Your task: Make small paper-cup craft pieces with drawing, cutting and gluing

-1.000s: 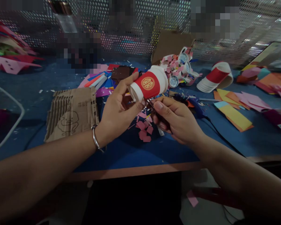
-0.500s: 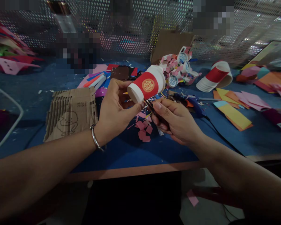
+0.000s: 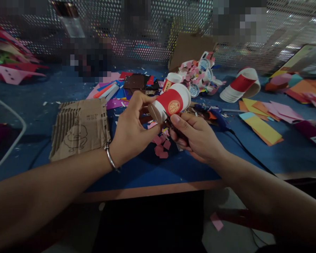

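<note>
My left hand (image 3: 131, 126) grips a red and white paper cup (image 3: 171, 102) by its base, tilted on its side with a gold emblem facing me. A metal bangle sits on that wrist. My right hand (image 3: 195, 135) is closed around a thin dark tool (image 3: 171, 123), whose tip touches the underside of the cup near its base. Small pink paper pieces (image 3: 161, 144) lie on the blue table (image 3: 137, 172) just below both hands.
A cut cardboard piece (image 3: 80, 128) lies at the left. A stack of red and white cups (image 3: 241, 86) lies on its side at the right. Decorated cups and pink scraps (image 3: 200, 73) sit behind. Coloured paper sheets (image 3: 263, 128) and a dark cable (image 3: 242, 147) are at the right.
The cup has dropped lower and turned, so its emblem now faces more downward. Another small cup behind it has come into sight. My right hand stays closed on the tool.
</note>
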A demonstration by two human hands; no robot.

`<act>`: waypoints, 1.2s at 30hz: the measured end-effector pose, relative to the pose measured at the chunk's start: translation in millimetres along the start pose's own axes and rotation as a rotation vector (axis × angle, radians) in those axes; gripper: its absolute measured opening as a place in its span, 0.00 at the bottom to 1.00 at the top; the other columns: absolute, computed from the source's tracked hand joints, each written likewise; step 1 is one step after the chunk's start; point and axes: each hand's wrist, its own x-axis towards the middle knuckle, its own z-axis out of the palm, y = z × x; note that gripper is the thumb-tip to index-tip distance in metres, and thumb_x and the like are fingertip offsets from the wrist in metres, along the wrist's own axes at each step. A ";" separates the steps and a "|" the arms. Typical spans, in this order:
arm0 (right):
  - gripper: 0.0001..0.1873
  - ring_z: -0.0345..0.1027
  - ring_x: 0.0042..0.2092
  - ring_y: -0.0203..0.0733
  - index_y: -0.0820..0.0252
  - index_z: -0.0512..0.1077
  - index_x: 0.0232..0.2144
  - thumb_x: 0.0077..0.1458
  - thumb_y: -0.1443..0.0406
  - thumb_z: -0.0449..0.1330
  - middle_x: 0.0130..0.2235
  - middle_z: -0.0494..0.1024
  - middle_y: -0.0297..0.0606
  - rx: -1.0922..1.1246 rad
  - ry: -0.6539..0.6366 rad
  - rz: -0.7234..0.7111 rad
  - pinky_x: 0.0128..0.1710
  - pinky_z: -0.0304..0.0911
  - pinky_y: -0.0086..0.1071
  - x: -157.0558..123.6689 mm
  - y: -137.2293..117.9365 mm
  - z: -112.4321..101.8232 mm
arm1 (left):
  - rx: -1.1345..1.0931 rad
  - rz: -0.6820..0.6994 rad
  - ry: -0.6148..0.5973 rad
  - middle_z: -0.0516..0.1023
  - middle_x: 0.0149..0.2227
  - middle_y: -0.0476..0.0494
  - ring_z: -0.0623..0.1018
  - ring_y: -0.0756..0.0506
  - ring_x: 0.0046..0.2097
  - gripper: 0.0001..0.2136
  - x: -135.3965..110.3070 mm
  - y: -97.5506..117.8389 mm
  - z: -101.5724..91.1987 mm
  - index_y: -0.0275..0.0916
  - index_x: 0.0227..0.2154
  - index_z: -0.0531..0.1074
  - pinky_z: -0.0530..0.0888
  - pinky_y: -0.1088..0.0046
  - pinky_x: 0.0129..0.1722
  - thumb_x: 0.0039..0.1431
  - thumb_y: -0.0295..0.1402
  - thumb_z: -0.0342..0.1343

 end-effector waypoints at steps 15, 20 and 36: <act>0.33 0.49 0.16 0.25 0.57 0.69 0.28 0.53 0.38 0.77 0.19 0.66 0.24 -0.011 -0.006 0.059 0.13 0.40 0.25 -2.2 -4.3 2.6 | -0.232 -0.227 -0.011 0.85 0.50 0.40 0.87 0.39 0.49 0.31 2.8 2.2 -1.5 0.43 0.46 0.67 0.87 0.57 0.48 0.49 0.42 0.82; 0.32 0.47 0.17 0.25 0.57 0.71 0.29 0.54 0.39 0.77 0.19 0.62 0.22 0.025 -0.039 0.037 0.13 0.39 0.25 -5.9 -5.7 4.5 | -0.260 -0.245 -0.058 0.87 0.48 0.41 0.88 0.39 0.50 0.29 -1.2 7.9 -3.2 0.43 0.46 0.67 0.87 0.61 0.46 0.52 0.41 0.82; 0.31 0.47 0.17 0.25 0.57 0.71 0.27 0.56 0.40 0.76 0.17 0.62 0.23 0.000 -0.042 -0.034 0.14 0.39 0.25 -7.8 -6.2 2.2 | -0.222 -0.204 -0.073 0.85 0.44 0.44 0.87 0.38 0.47 0.27 -7.9 12.9 2.4 0.45 0.43 0.64 0.85 0.57 0.46 0.57 0.44 0.79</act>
